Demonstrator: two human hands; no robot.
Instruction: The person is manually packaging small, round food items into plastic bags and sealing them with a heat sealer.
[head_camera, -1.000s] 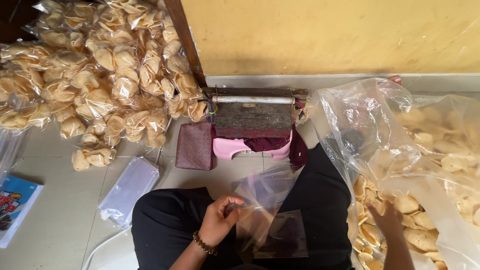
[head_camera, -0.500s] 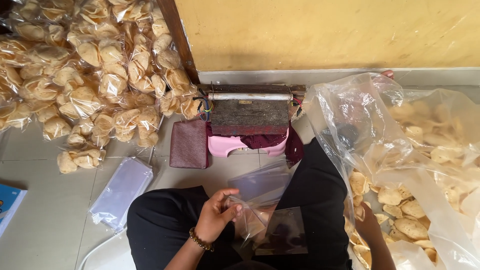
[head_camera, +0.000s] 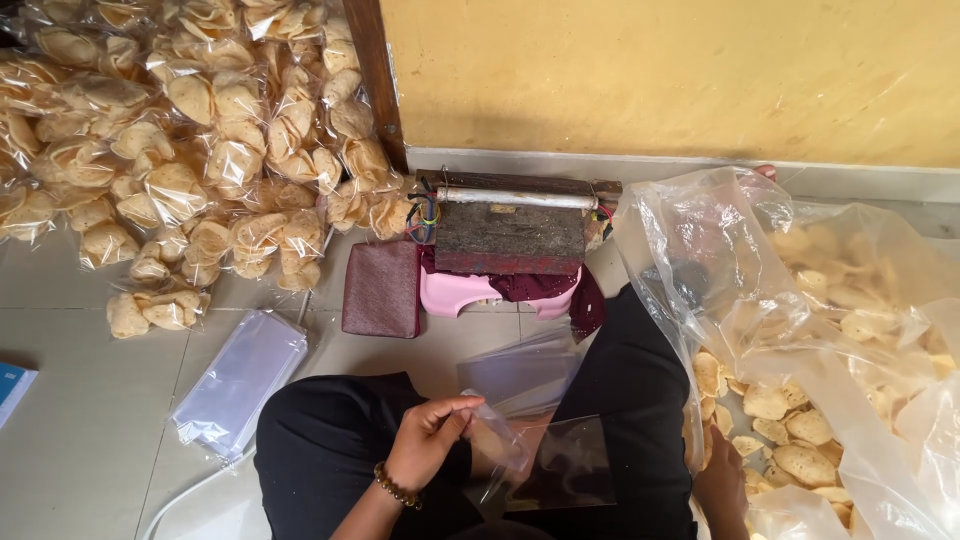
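- Left hand (head_camera: 428, 440), lower centre of frame, pinches the mouth of a small clear bag (head_camera: 545, 462) lying on the lap.
- Right hand (head_camera: 722, 480), lower right, is buried among loose crackers (head_camera: 790, 440) inside the big plastic sack (head_camera: 700, 250); its grip cannot be made out.
- Crackers lie right of the bag; right hand nearer.

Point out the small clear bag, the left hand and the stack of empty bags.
small clear bag (head_camera: 505, 440), head view, its pinched mouth.
left hand (head_camera: 428, 442), head view, back of hand.
stack of empty bags (head_camera: 240, 382), head view, its middle.
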